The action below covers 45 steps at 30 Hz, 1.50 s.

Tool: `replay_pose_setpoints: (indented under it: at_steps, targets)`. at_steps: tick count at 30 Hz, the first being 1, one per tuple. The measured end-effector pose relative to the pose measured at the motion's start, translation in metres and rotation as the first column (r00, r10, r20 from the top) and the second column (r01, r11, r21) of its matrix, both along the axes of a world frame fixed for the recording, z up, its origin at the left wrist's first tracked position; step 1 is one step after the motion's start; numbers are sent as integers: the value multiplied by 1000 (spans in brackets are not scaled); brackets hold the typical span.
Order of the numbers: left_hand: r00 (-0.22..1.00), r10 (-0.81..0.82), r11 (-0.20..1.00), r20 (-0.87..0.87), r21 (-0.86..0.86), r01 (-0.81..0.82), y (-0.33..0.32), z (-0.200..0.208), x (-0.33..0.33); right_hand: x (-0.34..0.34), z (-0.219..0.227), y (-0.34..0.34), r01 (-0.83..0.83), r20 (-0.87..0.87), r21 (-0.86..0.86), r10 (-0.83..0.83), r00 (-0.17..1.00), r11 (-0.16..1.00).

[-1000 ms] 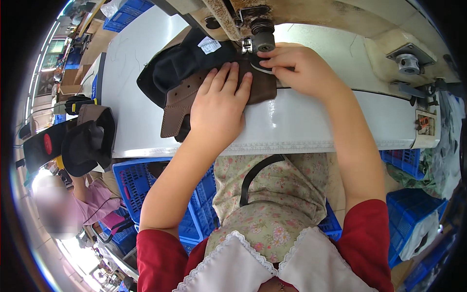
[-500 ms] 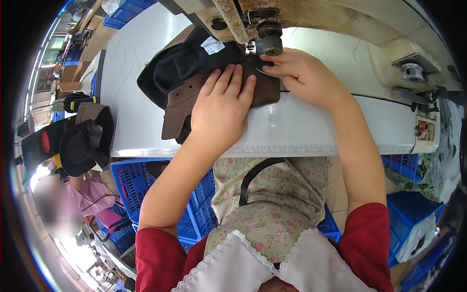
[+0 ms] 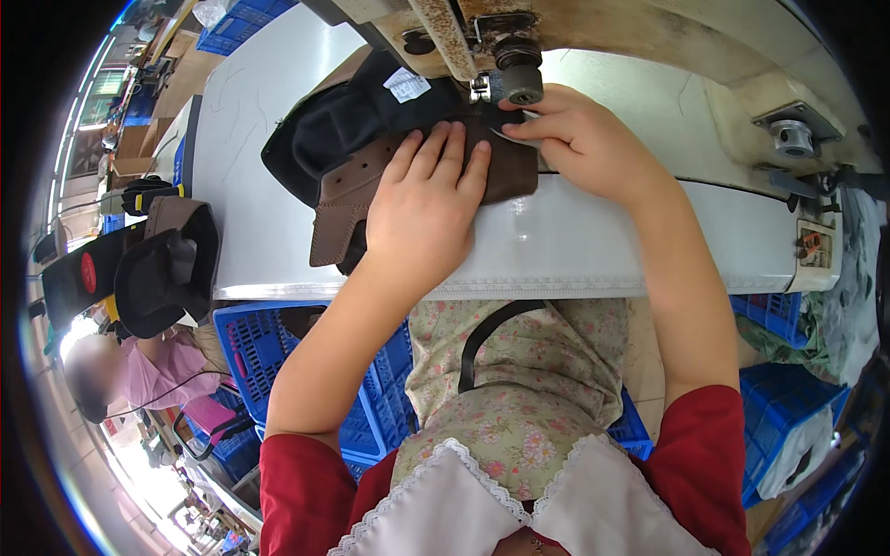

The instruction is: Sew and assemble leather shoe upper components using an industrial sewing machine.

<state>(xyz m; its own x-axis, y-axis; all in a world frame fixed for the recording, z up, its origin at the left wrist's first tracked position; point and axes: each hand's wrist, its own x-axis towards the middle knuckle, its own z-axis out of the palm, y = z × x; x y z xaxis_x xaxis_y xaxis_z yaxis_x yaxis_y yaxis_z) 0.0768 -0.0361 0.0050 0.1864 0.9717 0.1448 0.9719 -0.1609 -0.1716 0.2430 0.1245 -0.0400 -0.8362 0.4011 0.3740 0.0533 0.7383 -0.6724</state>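
A brown, leather-like piece (image 3: 512,176) with black lining, stitched edges, small holes and a white label lies on the sewing machine's bed. Its far edge sits under the metal presser foot (image 3: 479,88). My left hand (image 3: 422,204) rests flat on the brown part, fingers slightly spread and pointing toward the foot. Just right of the foot, my right hand (image 3: 593,139) pinches a dark edge of the piece between its fingertips; the remaining fingers are curled. The underside of the piece is hidden.
The sewing machine's arm (image 3: 630,37) spans the far side above my hands. Similar black-and-brown pieces (image 3: 167,269) hang off the left table end. Blue crates (image 3: 269,352) stand below the table edge, with another blue crate (image 3: 788,417) at right. A person in pink (image 3: 167,371) sits at left.
My hands and the piece stay almost in place, with at most a tiny shift. At left, the person's head has tilted or turned.
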Motion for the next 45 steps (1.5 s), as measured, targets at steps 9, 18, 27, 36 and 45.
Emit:
replay_pose_setpoints:
  at_steps: [9, 18, 27, 36, 45]
  targets:
    - [999, -33, 999, 3, 31, 33, 0, 0, -1, -3, 3, -1, 68, -65, 65, -64, 996, 996]
    - [999, -42, 997, -10, 59, 42, 3, -3, -2, -4, 0, 0, 116, -39, 65, -114, 993, 991]
    - [999, -50, 995, -19, 90, 52, 9, -3, -4, -6, -2, 3, 130, -41, 33, -129, 991, 991]
    - [1000, -22, 997, -4, 79, 22, 17, -2, -12, -10, -7, 6, 166, -45, 126, -161, 986, 978]
    - [996, -34, 995, 86, 101, 25, 19, 5, -18, -16, 18, 8, 107, 114, 122, -121, 986, 987]
